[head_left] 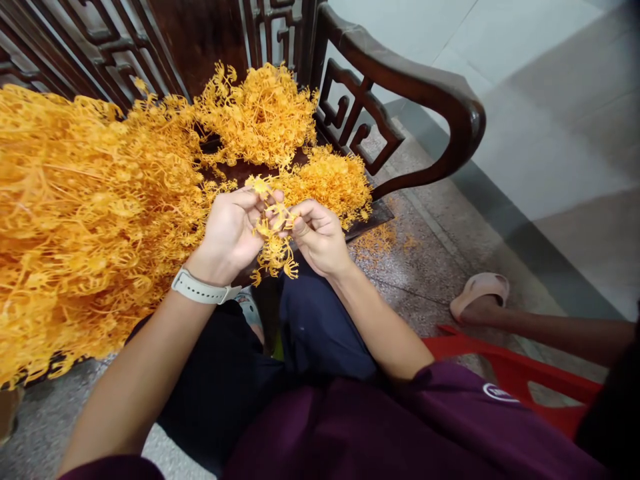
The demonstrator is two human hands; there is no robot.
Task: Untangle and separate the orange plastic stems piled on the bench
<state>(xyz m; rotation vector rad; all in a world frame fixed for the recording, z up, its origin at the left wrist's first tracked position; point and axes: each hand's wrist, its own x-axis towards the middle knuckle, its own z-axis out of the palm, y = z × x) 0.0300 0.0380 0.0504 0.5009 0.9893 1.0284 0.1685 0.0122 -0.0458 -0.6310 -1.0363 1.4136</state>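
Between my two hands is a small yellow-orange plastic flower sprig (275, 248), with curled, claw-like tips hanging below the fingers. My left hand (231, 230), with a pale watch strap at the wrist, is closed on the sprig from the left, its palm turned partly up. On the other side, my right hand (320, 235) pinches a thin part of it between thumb and forefinger. Some fingertips are hidden behind the sprig. Just beyond the hands lies a low pile of short orange pieces (333, 183).
A large heap of orange sprigs (95, 220) covers the left of the dark wooden bench (373, 223). Another pile (265, 113) sits against its carved back. The curved armrest (410, 73) rises at right. Orange scraps (377, 241) lie on the floor. Another person's foot (483, 308) and a red stool (500, 363) are at right.
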